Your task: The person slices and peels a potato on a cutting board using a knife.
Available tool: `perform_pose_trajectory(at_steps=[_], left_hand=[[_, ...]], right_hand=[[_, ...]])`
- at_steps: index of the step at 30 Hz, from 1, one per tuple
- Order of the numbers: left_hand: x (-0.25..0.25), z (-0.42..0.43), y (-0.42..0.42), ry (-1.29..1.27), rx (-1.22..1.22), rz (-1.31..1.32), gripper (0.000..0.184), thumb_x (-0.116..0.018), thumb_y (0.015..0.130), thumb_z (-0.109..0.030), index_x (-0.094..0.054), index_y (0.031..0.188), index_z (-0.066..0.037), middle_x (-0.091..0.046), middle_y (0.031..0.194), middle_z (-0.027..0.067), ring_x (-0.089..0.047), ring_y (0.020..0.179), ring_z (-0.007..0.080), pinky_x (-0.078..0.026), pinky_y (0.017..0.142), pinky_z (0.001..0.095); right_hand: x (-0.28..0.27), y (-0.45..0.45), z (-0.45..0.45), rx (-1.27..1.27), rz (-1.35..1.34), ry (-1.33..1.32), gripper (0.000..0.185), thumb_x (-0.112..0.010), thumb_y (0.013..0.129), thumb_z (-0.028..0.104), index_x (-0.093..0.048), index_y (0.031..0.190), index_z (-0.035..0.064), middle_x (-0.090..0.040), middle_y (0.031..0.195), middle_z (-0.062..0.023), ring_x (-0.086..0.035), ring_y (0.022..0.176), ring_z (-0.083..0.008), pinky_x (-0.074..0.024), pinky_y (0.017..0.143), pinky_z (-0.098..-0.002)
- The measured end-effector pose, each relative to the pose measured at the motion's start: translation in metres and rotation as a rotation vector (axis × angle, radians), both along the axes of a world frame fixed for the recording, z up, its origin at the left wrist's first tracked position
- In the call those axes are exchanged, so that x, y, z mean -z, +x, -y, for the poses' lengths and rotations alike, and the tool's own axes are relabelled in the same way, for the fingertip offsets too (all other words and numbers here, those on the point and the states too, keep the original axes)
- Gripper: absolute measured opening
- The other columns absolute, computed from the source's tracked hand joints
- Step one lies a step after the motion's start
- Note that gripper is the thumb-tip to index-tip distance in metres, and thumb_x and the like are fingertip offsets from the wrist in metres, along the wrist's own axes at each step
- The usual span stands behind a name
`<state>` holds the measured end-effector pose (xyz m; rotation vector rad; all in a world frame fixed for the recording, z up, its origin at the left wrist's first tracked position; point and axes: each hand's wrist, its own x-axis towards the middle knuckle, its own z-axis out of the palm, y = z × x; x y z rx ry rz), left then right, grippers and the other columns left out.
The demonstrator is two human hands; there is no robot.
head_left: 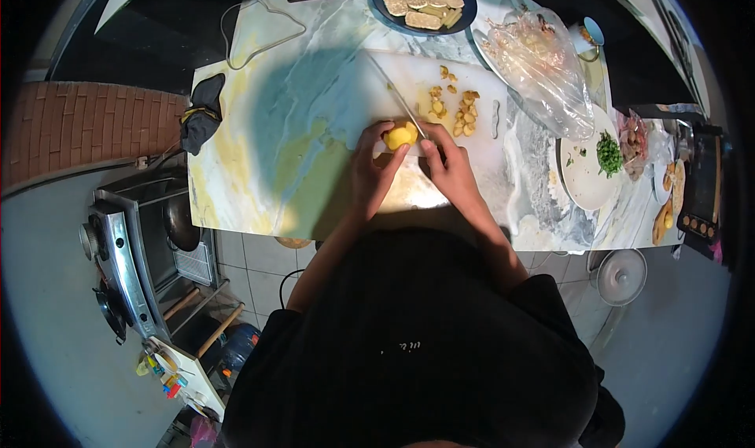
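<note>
My left hand [374,169] has its fingers and thumb around a peeled yellow root [402,137], possibly ginger, just over the near part of a white cutting board [480,78]. In my right hand [450,169] is a knife [391,84]. Its long blade points away and to the left across the board, beside the root. Beyond my right hand lie brown-and-yellow scraps [436,102] and a row of small yellow-brown pieces [465,115]. The knife handle is mostly hidden by my fingers.
A dark plate [377,8] with pale slabs stands at the back, beside a clear plastic bag [562,94] on a white dish. Chopped green herbs [609,156] lie on a white plate [586,185] at right. A dark cloth [203,114] hangs at the left edge.
</note>
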<state>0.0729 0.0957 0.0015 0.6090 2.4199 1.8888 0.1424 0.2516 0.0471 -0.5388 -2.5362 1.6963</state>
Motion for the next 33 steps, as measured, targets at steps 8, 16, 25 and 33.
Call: perform_pose_trajectory(at_steps=[8,16,25,33], left_hand=[[-0.124,0.071,0.009,-0.397,0.434,-0.061,0.082,-0.087,0.086,-0.026,-0.045,0.151,0.002,-0.047,0.151,0.0249,-0.053,0.133,0.0453,-0.044,0.114,0.0517],[-0.213,0.101,0.014,0.339,1.534,0.204,0.052,-0.078,0.095,-0.025,-0.06,0.138,-0.001,-0.055,0.142,0.0227,-0.063,0.119,0.0339,-0.05,0.105,0.0471],[-0.284,0.067,0.042,0.646,1.612,-0.15,0.021,-0.064,0.105,-0.02,-0.075,0.12,-0.01,-0.066,0.127,0.0165,-0.065,0.088,0.0232,-0.055,0.078,0.0309],[-0.291,0.073,0.061,0.593,1.387,-0.269,0.018,-0.063,0.101,-0.01,-0.07,0.113,0.002,-0.063,0.119,0.0194,-0.067,0.085,0.0232,-0.059,0.073,0.0312]], right_hand=[[0.003,0.012,-0.017,0.177,0.015,-0.012,0.036,-0.056,0.109,0.022,-0.05,0.144,0.0158,-0.054,0.059,-0.0142,-0.054,0.052,-0.0259,-0.0421,0.057,-0.0394],[-0.01,0.021,-0.021,0.148,0.06,0.057,0.045,-0.064,0.106,0.027,-0.05,0.147,0.0153,-0.047,0.059,-0.0036,-0.043,0.056,-0.013,-0.0359,0.055,-0.0323],[-0.005,0.012,0.002,-0.038,0.025,-0.004,0.055,-0.073,0.1,0.03,-0.048,0.148,0.018,-0.058,0.065,-0.0116,-0.057,0.055,-0.0251,-0.0422,0.056,-0.0378],[0.001,0.023,-0.007,-0.004,-0.022,0.014,0.047,-0.071,0.101,0.026,-0.052,0.143,0.0165,-0.058,0.062,-0.0051,-0.048,0.053,-0.0147,-0.0391,0.053,-0.0328]])
